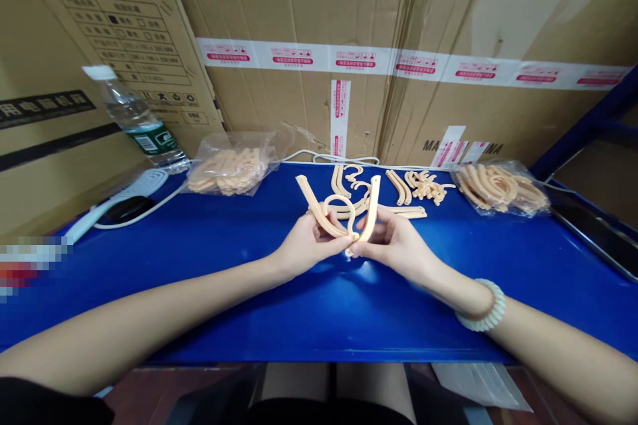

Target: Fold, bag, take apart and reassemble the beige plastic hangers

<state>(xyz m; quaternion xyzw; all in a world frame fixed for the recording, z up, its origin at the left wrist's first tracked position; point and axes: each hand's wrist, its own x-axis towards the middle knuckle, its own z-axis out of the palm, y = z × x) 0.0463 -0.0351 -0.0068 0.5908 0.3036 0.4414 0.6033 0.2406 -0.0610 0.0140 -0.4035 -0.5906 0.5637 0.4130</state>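
Note:
Above the blue table, both hands pinch a peach plastic folding clothes hanger. My left hand (305, 244) is closed on its left arm (319, 210), near the lower end. Closed on the right arm (371, 208) of the hanger is my right hand (401, 246). The two arms spread upward in a V, and a curved hook (353, 211) stands between them. Their lower ends meet at the fingertips, which partly hide the joint. Just behind the hands lie loose hanger arms (409, 212) and more hooks (353, 172).
Bagged peach parts stand at the left (229, 169) and right (501, 184). Small peach pieces (428, 186) form a pile. A water bottle (144, 126), white fan-like object (144, 182) and cable (149, 218) are at left. A dark phone-like slab (598, 236) lies right. Cardboard (299, 0) walls the back.

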